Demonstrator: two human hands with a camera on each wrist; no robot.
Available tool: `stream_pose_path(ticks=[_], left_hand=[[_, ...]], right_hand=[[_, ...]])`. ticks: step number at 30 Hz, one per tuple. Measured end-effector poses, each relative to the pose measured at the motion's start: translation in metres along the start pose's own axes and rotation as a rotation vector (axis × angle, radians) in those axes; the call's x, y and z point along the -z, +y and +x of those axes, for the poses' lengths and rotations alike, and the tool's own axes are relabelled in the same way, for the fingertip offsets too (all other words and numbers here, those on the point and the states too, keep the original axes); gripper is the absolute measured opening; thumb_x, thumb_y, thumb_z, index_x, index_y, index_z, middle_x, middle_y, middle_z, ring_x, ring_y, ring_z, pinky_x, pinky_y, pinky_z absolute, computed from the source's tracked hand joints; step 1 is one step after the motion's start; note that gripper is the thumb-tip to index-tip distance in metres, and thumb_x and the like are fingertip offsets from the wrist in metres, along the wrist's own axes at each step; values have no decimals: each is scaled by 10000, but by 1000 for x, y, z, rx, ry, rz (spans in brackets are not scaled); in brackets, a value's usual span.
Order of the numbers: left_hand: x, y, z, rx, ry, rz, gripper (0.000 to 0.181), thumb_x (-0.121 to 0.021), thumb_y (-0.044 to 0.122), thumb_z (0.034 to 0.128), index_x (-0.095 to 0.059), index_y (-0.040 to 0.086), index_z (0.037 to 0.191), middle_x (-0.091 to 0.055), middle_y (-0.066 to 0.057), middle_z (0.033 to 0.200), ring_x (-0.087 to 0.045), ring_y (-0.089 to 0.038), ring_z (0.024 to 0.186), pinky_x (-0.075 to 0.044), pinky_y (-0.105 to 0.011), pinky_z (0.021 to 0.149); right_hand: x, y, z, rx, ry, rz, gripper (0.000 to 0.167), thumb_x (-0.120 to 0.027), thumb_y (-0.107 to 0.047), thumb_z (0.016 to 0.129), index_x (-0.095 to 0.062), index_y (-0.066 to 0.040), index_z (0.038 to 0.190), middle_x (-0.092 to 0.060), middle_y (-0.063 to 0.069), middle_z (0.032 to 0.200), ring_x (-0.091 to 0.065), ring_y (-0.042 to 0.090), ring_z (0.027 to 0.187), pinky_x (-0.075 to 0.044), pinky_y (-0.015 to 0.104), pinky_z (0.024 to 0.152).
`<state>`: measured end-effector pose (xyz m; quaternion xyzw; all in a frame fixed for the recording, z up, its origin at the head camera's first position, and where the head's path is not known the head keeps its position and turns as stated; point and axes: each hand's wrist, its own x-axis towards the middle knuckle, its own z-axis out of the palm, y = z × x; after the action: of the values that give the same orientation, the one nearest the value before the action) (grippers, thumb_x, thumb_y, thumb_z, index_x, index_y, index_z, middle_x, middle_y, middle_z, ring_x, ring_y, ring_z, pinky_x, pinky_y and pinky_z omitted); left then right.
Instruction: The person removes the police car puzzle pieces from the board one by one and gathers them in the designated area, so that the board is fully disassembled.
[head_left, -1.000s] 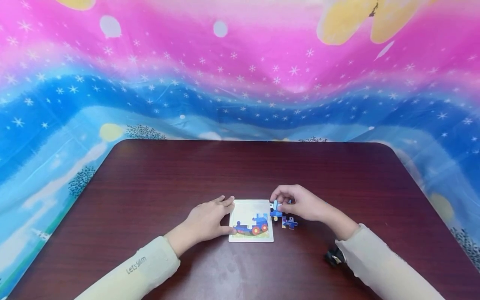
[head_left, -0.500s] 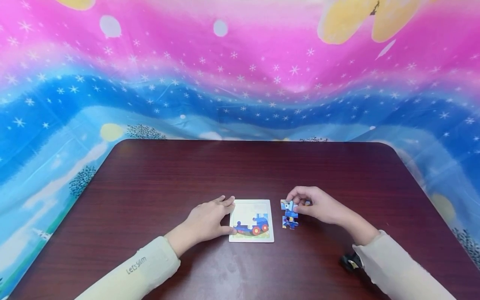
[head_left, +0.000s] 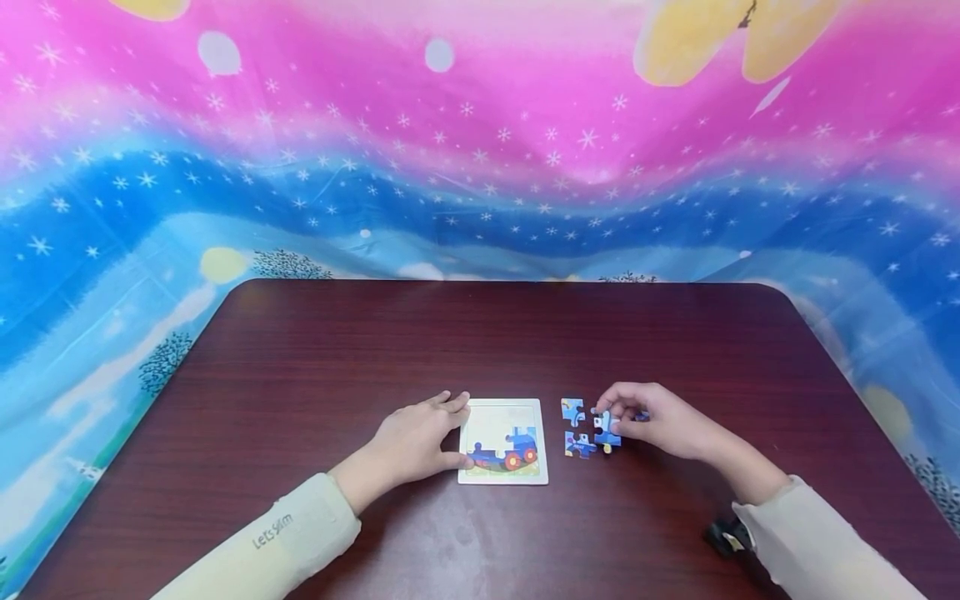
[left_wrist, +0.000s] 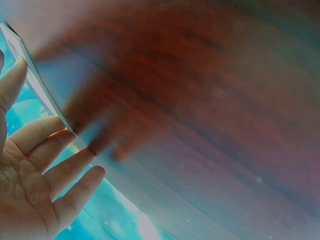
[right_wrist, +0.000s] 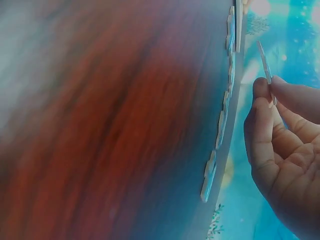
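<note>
A square puzzle tray (head_left: 504, 406) lies on the table, its lower part filled with a blue train with red wheels. My left hand (head_left: 416, 442) touches the tray's left edge with spread fingers; the left wrist view shows the hand (left_wrist: 45, 175) at the tray's edge (left_wrist: 42, 87). Between thumb and fingertips my right hand (head_left: 660, 421) pinches a blue puzzle piece (head_left: 606, 428), held above the table in the right wrist view, where the thin piece (right_wrist: 265, 65) is seen edge-on by the hand (right_wrist: 285, 145). Two pieces lie beside the tray, one upper (head_left: 572, 410), one lower (head_left: 577, 445).
More of the loose pieces (right_wrist: 210, 175) lie in a row on the table in the right wrist view. The dark red table (head_left: 375, 333) backs onto a pink and blue patterned cloth (head_left: 480, 183). A black object (head_left: 726, 537) is at my right sleeve.
My right hand has moved to the right, away from the tray, carrying the blue piece past the two pieces beside it. My left hand and the tray have stayed in place.
</note>
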<state>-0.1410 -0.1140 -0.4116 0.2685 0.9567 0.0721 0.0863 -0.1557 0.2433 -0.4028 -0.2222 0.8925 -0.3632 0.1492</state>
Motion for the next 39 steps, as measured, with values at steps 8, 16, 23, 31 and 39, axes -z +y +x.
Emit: stream_pose_path(ticks=[8, 16, 23, 31, 39], left_hand=[[0, 0, 0, -2, 1, 2, 656, -760, 520, 812, -624, 175, 1354, -496, -2, 1514, -474, -259, 1408, -536, -535, 931], [-1, 0, 0, -1, 2, 4, 665, -758, 529, 811, -624, 174, 1356, -495, -6, 1515, -473, -263, 1408, -539, -532, 927], [0, 0, 0, -2, -1, -1, 663, -760, 526, 812, -623, 172, 1356, -494, -5, 1516, -469, -260, 1412, -549, -518, 909], [-1, -1, 0, -6, 4, 6, 664, -753, 535, 813, -624, 171, 1353, -499, -9, 1512, -478, -263, 1404, -550, -514, 910], [-1, 0, 0, -9, 5, 10, 644, -756, 529, 814, -631, 178, 1338, -498, -5, 1512, -478, -258, 1405, -554, -515, 902]], right_hand=[[2, 8, -8, 23, -24, 14, 183, -672, -35, 910, -669, -108, 1077, -643, -13, 916, -555, 37, 828, -492, 232, 701], [0, 10, -10, 0, -53, -18, 183, -670, -39, 908, -668, -112, 1076, -636, -35, 899, -548, 33, 811, -487, 231, 695], [0, 10, -11, 6, -53, -54, 190, -675, -27, 901, -672, -124, 1064, -611, -49, 866, -530, 30, 792, -478, 231, 676], [2, 9, -11, 6, -49, -82, 191, -694, -39, 894, -660, -98, 1073, -626, -45, 865, -538, 20, 768, -483, 223, 662], [10, 6, -13, 38, 3, -129, 195, -721, -71, 886, -660, -102, 1069, -622, -54, 881, -533, 43, 764, -481, 230, 650]])
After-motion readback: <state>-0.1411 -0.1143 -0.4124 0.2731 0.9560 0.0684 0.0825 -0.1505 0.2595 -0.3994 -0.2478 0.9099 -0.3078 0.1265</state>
